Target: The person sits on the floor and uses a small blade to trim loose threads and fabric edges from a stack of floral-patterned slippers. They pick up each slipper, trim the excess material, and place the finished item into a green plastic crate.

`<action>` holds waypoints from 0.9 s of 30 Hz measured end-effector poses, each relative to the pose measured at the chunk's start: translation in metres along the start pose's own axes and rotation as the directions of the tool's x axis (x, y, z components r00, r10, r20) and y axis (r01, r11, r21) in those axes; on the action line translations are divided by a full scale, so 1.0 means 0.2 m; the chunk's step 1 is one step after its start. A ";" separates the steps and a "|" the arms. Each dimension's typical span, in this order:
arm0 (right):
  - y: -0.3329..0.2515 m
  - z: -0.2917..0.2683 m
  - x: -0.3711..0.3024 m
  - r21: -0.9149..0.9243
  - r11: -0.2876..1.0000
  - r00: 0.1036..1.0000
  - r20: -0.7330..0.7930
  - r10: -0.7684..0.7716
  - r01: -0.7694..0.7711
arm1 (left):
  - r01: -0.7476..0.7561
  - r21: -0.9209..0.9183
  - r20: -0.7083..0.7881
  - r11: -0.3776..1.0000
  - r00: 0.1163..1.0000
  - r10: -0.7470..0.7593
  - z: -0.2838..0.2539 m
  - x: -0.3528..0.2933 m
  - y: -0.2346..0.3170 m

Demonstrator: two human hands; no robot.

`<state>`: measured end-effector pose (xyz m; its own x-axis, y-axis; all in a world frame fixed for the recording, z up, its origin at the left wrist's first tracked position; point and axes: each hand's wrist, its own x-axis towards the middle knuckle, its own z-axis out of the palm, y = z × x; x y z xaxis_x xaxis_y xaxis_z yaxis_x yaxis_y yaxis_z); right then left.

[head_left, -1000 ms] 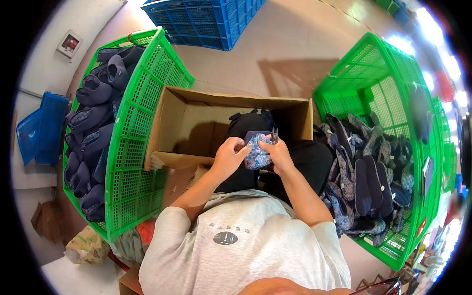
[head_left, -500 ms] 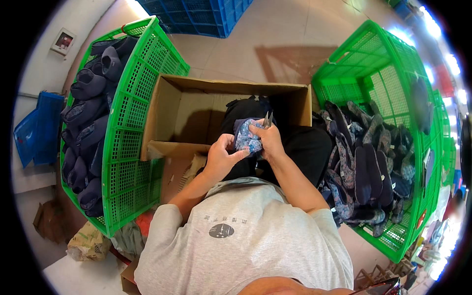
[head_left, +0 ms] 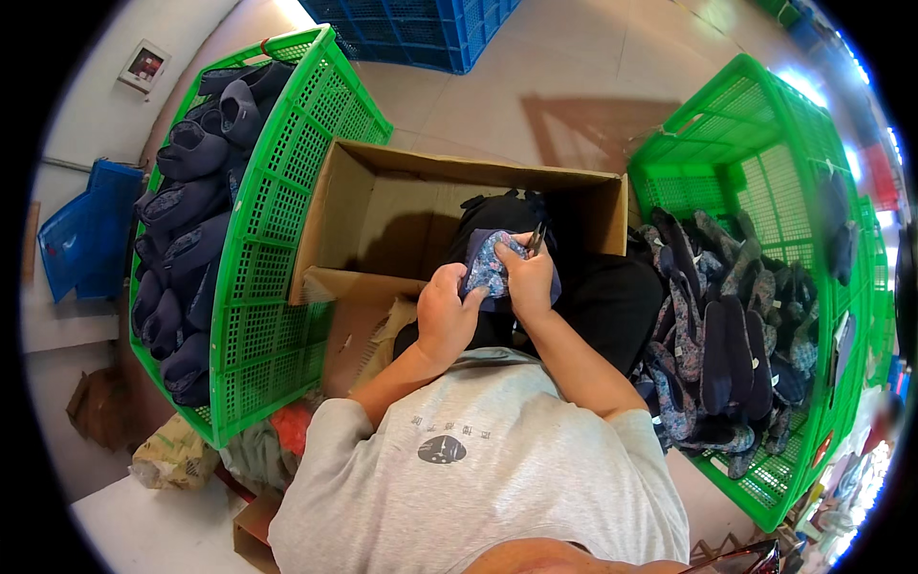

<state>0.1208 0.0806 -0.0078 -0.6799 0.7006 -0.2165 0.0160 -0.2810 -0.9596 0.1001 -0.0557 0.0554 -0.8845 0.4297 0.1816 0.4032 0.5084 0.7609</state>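
Note:
Both hands grip a floral blue fabric slipper [head_left: 490,260] with a dark navy edge, held over my lap at the near side of the cardboard box. My left hand [head_left: 445,314] pinches its near left edge between thumb and fingers. Closed on the slipper's right side is my right hand [head_left: 529,283], its thumb pressed on the floral fabric. A small pair of metal snips [head_left: 539,237] also sits in the right hand, pointing away from me. The fingers beneath the slipper are hidden.
An open cardboard box [head_left: 478,167] stands in front of me. On the left, a green crate [head_left: 273,249] holds stacked navy slippers [head_left: 191,230]. Another green crate [head_left: 684,153], at right, contains loose floral and dark slipper pieces [head_left: 732,344]. A blue crate [head_left: 449,38] stands farther off.
The slipper has turned in my hands, with more of its floral fabric and navy edge showing. The snips have tilted to the right. The whole view has shifted slightly.

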 end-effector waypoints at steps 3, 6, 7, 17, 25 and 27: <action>-0.01 0.07 -0.06 -0.092 0.987 0.989 -0.056 -0.137 0.131 | -0.193 0.168 -0.046 0.967 0.978 0.203 -0.01 0.05 0.01; -0.02 0.12 -0.09 -0.152 0.969 0.972 -0.102 -0.212 0.196 | -0.329 0.259 -0.020 0.908 0.938 0.346 0.00 0.13 0.04; -0.03 0.11 -0.10 -0.190 0.962 0.976 -0.054 -0.210 0.196 | -0.350 0.290 -0.017 0.891 0.929 0.370 -0.01 0.16 0.04; -0.32 -0.20 -0.18 0.099 0.995 0.999 0.031 -0.009 0.006 | -0.508 0.364 -0.022 0.780 0.833 0.553 -0.11 0.33 -0.08; -0.10 -0.21 -0.11 -0.533 0.835 0.980 0.194 -0.039 0.139 | -0.483 0.162 0.294 0.860 0.856 0.425 -0.21 0.23 -0.02; -0.08 -0.20 -0.10 -0.481 0.869 0.980 0.197 -0.025 0.118 | -0.509 0.129 0.344 0.851 0.828 0.443 -0.27 0.18 0.03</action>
<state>0.1626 0.0972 0.0037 -0.8110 0.5647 -0.1531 0.2859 0.1540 -0.9458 0.0587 -0.0777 0.0991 -0.4729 0.8376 0.2736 0.8239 0.3102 0.4744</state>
